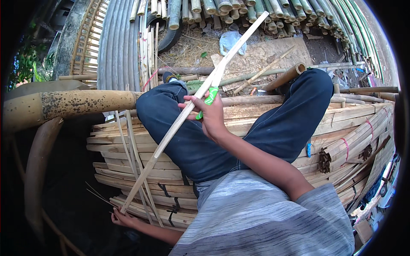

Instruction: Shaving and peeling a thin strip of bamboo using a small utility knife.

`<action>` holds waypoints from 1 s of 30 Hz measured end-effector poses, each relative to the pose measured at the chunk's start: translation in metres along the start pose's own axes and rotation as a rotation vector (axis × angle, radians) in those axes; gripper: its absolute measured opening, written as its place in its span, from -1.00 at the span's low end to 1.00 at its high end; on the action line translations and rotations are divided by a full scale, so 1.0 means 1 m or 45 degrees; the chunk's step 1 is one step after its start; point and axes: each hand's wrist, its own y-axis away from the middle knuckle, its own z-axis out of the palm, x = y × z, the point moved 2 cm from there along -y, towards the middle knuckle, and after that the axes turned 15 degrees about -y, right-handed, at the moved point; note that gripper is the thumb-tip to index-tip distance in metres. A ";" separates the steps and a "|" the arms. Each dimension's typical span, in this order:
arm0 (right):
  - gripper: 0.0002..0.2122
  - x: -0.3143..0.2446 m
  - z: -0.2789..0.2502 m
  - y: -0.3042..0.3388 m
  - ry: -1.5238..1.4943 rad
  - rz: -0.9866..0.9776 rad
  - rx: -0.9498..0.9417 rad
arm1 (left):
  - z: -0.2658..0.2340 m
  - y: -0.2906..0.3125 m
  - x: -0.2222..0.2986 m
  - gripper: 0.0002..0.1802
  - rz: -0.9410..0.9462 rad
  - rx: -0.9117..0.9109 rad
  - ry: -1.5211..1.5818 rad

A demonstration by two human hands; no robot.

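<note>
A long, pale bamboo strip [171, 132] runs slantwise across my lap, from the lower left up to the far right. My left hand [122, 219] is closed around its lower end, beside the bundles on my left. In my right hand [211, 116] is a knife [211, 95] with a green and white patterned handle. The knife's blade points away from me and lies against the strip, partly merging with it in colour. The strip also passes over the fingers of my right hand, above my left knee.
I sit on stacked bundles of split bamboo [128, 173] tied with dark bands. A thick bamboo pole [85, 104] juts in from the left. Ahead lie a cardboard sheet [273, 55], a plastic bag [232, 42], a black tyre [171, 40] and piled bamboo poles [256, 10]. Corrugated sheeting [118, 47] stands far left.
</note>
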 end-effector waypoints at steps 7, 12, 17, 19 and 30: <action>-0.77 0.035 -0.004 0.044 0.020 0.208 -0.072 | 0.068 0.050 0.075 -0.79 0.304 -0.622 -0.203; -0.78 0.053 -0.025 0.062 0.013 0.341 -0.108 | 0.199 0.176 0.143 -0.81 0.635 -1.375 0.036; -0.78 0.049 -0.053 0.068 0.261 0.521 -0.289 | 0.259 0.225 0.198 -0.74 0.816 -1.500 -0.246; -0.81 0.046 -0.056 0.067 0.260 0.519 -0.355 | 0.282 0.232 0.208 -0.73 0.768 -1.631 -0.008; -0.79 -0.014 -0.051 0.042 1.311 0.607 -0.762 | 0.375 0.261 0.203 -0.50 0.021 -2.473 0.208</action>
